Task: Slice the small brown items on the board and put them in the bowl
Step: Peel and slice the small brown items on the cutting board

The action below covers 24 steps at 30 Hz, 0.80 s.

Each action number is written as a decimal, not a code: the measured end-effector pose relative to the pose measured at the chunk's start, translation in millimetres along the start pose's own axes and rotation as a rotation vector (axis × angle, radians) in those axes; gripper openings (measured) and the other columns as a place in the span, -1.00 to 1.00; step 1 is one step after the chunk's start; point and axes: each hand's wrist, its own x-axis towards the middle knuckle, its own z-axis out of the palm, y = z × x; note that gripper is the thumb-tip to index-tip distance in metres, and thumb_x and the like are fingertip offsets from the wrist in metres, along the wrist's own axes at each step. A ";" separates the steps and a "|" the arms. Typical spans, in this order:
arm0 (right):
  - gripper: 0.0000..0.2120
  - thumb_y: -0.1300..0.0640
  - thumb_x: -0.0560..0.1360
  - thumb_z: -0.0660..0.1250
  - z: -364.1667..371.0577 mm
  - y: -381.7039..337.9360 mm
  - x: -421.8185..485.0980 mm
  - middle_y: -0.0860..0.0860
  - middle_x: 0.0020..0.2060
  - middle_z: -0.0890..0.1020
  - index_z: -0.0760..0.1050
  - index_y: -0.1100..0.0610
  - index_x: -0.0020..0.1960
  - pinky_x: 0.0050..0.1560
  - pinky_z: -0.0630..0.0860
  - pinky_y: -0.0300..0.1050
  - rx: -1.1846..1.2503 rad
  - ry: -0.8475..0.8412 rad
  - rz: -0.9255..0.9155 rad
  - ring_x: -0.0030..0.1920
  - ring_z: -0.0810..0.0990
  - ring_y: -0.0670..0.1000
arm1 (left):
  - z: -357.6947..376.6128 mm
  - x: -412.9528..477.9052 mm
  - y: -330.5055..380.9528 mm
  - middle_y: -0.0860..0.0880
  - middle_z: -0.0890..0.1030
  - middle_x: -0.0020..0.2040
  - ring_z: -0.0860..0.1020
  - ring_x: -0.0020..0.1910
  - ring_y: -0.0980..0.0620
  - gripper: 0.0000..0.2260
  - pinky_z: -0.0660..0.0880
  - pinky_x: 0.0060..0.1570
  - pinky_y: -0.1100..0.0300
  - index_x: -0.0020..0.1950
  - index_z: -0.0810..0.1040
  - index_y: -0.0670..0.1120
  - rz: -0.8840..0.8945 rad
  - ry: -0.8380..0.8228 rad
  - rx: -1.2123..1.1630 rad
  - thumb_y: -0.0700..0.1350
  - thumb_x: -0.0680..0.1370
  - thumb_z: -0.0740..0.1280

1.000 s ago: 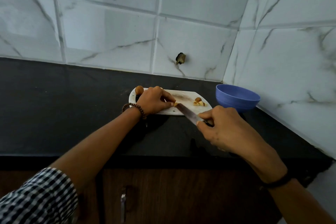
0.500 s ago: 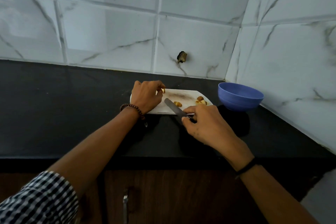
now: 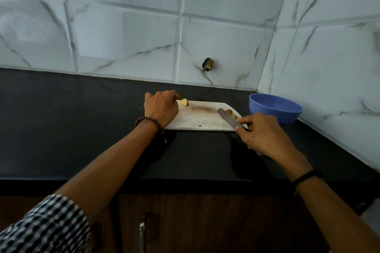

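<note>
On the black stone desk [image 3: 82, 119], near its tiled corner, lies a white rectangular plastic cutting board [image 3: 197, 119] with a brownish smear across its middle. The left hand [image 3: 161, 107], a brown bead bracelet [image 3: 149, 121] on its wrist, rests on the board's left end with its fingers curled. One fingertip touches a small brown-skinned, pale-fleshed cut piece [image 3: 184, 102] at the board's far left edge. The thumb is hidden, so whether this grip is clamped on the piece cannot be told.

The right hand [image 3: 261, 133], with a black band [image 3: 306, 176] on its wrist, has its grip clamped round the handle of a steel-bladed kitchen knife [image 3: 227, 118]. Thumb and forefinger sit at the base of the blade. The blade slants across the board's right end, its tip against a small heap of brown slices [image 3: 231, 113] at the far right corner.

Just beside that end of the board stands a round blue plastic bowl [image 3: 273, 114], upright on the desk; its inside cannot be seen.

Behind rise white marble-veined wall tiles [image 3: 123, 37], one with a dark hole [image 3: 208, 64]. Below the desk's front edge is a dark wooden cabinet [image 3: 205, 222] with a metal handle [image 3: 141, 232]. A black-and-white checked sleeve [image 3: 45, 226] covers the left upper arm.
</note>
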 end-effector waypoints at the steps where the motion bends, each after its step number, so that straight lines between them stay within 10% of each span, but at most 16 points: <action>1: -0.56 0.07 0.58 0.34 0.9 -0.5 0.3 0.05 -0.07 0.60 0.41 0.00 0.45 -0.35 0.45 -0.28 0.002 0.001 -0.010 -0.28 0.57 -0.09 | 0.6 0.9 -1.1 0.04 0.65 0.09 0.57 0.06 0.01 -0.77 0.27 0.20 0.05 0.21 0.56 0.03 -0.010 -0.006 0.004 -0.12 0.60 0.22; 11: -0.72 -0.06 0.49 0.44 19.0 -38.6 45.4 0.04 -0.21 0.62 0.60 0.15 0.01 -0.37 0.48 -0.16 0.068 0.053 -0.073 -0.31 0.59 -0.03 | 8.2 9.6 -5.4 0.06 0.64 0.06 0.54 0.09 0.04 -0.78 0.28 0.18 0.06 0.20 0.57 0.04 0.012 -0.007 0.059 -0.11 0.59 0.24; 17: -0.74 0.11 0.45 0.49 35.7 -78.9 104.7 0.10 -0.28 0.59 0.51 0.20 0.03 -0.58 0.40 -0.26 0.223 -0.007 -0.019 -0.51 0.49 -0.03 | 9.7 13.0 -3.8 0.07 0.64 0.04 0.54 0.06 0.06 -0.78 0.27 0.16 0.08 0.18 0.58 0.05 0.070 -0.006 0.168 -0.11 0.58 0.25; 24: -0.72 0.15 0.41 0.52 71.6 -97.5 144.9 0.19 -0.12 0.64 0.55 0.26 0.02 -0.43 0.56 -0.12 0.217 0.007 -0.060 -0.27 0.63 0.11 | 12.5 14.9 -3.6 0.06 0.65 -0.01 0.57 0.00 0.04 -0.78 0.24 0.10 0.07 0.09 0.60 0.04 0.085 0.009 0.209 -0.15 0.53 0.23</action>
